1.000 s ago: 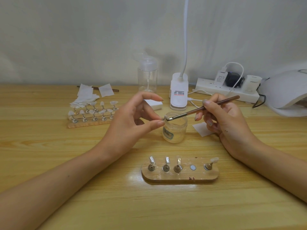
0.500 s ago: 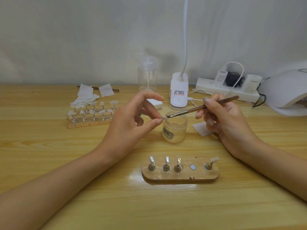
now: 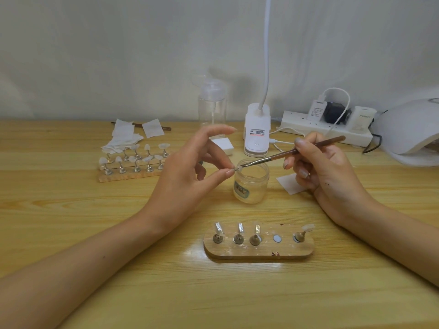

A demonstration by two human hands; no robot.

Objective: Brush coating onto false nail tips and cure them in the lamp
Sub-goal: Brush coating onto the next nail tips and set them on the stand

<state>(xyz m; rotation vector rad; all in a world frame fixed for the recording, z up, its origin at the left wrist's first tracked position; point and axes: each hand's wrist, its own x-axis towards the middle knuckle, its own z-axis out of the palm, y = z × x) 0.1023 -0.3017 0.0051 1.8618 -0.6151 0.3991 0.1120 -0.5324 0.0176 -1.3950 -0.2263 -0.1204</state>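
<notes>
Just above the left rim of the small clear glass jar (image 3: 251,191), the left hand (image 3: 190,172) pinched a tiny pale false nail tip (image 3: 238,168), forefinger lifted clear. The right hand (image 3: 325,172) gripped a slim brown-handled brush (image 3: 292,151) – its long axis slanting down-left across the jar, bristles meeting the tip (seemingly touching). The white domed curing lamp (image 3: 415,131) stood far right of the jar.

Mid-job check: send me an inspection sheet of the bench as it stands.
Surface: wooden table.
Job's things: open jar; near stand with four holders, one spot empty; far stand carrying tips; curing lamp at right edge.
Clutter: wipes, pump bottle, white block.
Hands: left hand pinches a nail tip over the jar; right hand holds the brush, bristles on the tip.
Cables: white cable loops above the power strip.
Surroundings: plain wall, clip lamp.
</notes>
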